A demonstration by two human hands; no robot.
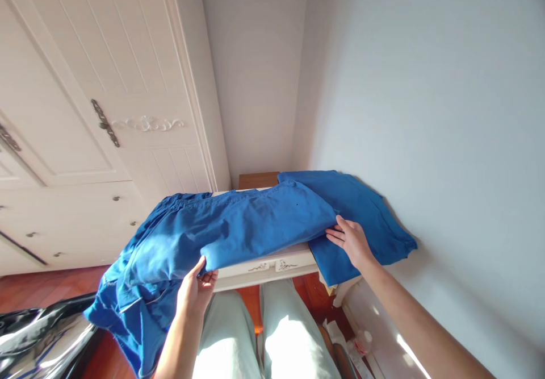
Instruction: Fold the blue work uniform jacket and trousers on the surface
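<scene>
A large blue garment (255, 220) lies spread over a narrow white table (247, 274), with its left part hanging over the left end. My left hand (197, 288) pinches the garment's near edge between thumb and fingers. At the right, my right hand (349, 240) holds a folded edge of the same cloth, thumb on top and fingers below. More blue cloth (361, 197) lies beneath and beyond my right hand, hanging over the table's right end by the wall.
A white wardrobe (170, 83) stands at the left, and a pale wall (417, 112) rises at the right. A shiny black and clear plastic bag (46, 339) lies at the lower left. Small items, including a bottle (363, 342), are on the floor by my legs.
</scene>
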